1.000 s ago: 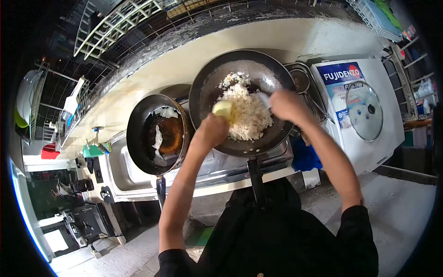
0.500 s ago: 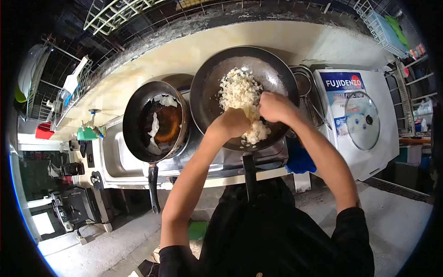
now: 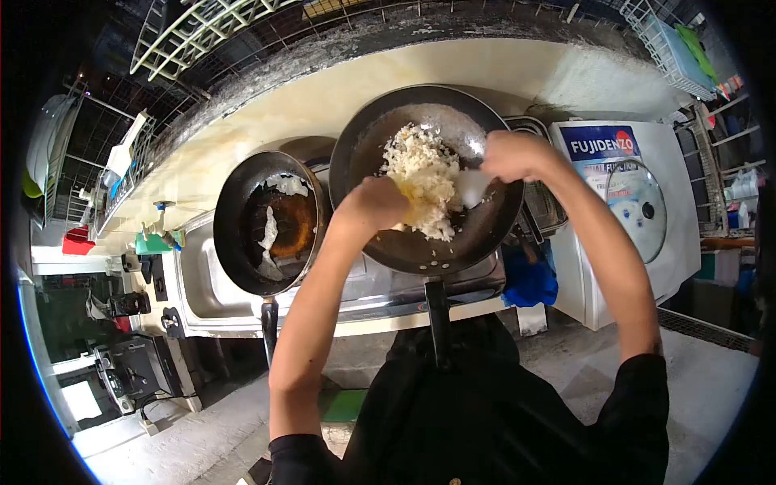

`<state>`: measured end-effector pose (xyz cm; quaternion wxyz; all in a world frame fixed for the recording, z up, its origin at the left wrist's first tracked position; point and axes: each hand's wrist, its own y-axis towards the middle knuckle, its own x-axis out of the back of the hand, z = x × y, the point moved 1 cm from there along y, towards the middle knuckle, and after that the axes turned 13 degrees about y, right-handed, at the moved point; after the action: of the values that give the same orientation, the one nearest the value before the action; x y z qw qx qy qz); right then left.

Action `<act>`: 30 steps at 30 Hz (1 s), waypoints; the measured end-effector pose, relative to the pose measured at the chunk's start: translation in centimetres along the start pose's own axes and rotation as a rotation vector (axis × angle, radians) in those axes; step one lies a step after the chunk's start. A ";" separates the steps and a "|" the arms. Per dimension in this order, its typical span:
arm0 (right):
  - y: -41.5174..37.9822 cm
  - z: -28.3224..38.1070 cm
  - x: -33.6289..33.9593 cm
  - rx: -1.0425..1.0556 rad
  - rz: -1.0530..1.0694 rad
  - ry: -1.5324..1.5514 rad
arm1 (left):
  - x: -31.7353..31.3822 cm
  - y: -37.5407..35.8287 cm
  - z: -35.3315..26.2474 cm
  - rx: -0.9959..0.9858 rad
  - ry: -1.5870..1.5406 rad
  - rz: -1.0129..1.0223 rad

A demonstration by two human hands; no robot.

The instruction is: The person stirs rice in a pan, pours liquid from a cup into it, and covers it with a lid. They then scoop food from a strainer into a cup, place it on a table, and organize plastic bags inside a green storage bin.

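Rice [image 3: 420,158] is heaped mid-wok [image 3: 360,144], wok is seated on steel stove [image 3: 478,280]. White flat implement [image 3: 471,190] is gripped in right hand [image 3: 516,156], fingers closed, blade held at right edge of heap. Left hand [image 3: 372,205] is curled at left edge, yellow implement [image 3: 415,204] held in closed fingers; its shape is blurred, exact finger placement can't be told. 2nd pan [image 3: 231,242] is placed just left of wok, dark liquid [image 3: 297,217] and white scraps [image 3: 269,229] contained
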<state>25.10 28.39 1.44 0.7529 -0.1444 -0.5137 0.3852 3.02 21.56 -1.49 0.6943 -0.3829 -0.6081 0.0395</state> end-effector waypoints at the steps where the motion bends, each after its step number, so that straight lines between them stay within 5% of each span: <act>1: -0.2 -1.0 0.4 0.063 -0.144 -0.068 | -1.7 0.6 1.2 -0.026 0.292 -0.116; 2: 0.2 -2.0 -0.3 -0.025 -0.254 -0.011 | -5.2 2.4 2.4 0.075 0.274 -0.203; 3: 0.4 -1.6 -1.6 -0.030 -0.127 0.040 | -5.5 2.5 2.0 0.074 0.276 -0.205; 5: 2.9 -0.5 -6.7 0.120 -0.407 0.138 | -5.2 3.3 0.1 -0.111 0.482 -0.526; 7: 1.7 2.4 -7.4 0.326 -0.572 0.162 | -5.0 3.4 -1.3 -0.102 0.564 -0.530; 11: 0.2 1.3 -3.9 0.183 -0.511 0.046 | -2.5 0.6 -1.5 0.051 0.141 -0.610; 13: 1.7 -1.3 -3.3 0.178 -0.609 -0.057 | -3.3 1.1 -0.3 0.423 0.037 -0.759; 14: 3.4 -1.8 -4.1 0.206 -0.593 -0.008 | -6.7 4.2 2.4 0.248 0.187 -0.807; 17: 3.6 1.5 -6.2 0.211 -0.478 0.031 | -2.8 4.5 -0.4 0.160 0.088 -0.653; 21: 0.9 -1.1 -5.3 0.243 -0.535 0.158 | -2.0 0.3 -1.1 0.102 -0.113 -0.790; 23: -0.9 -2.7 -4.8 0.050 -0.526 0.112 | -4.5 -0.3 -0.3 0.128 -0.080 -0.784; 25: -0.3 -2.7 -6.4 0.044 -0.374 0.258 | -5.7 -0.1 -0.3 0.077 0.207 -0.424; 27: 1.3 -0.8 -9.3 0.270 -0.398 0.175 | -4.1 -0.4 -2.0 0.042 0.049 -0.526; 30: 0.0 1.0 -7.8 0.257 -0.458 0.236 | -2.9 -1.1 -3.1 -0.036 0.050 -0.644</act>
<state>22.87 22.54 -3.30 0.8870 0.0282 -0.3889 0.2474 4.54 17.80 -3.07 0.6789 -0.1838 -0.6814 -0.2024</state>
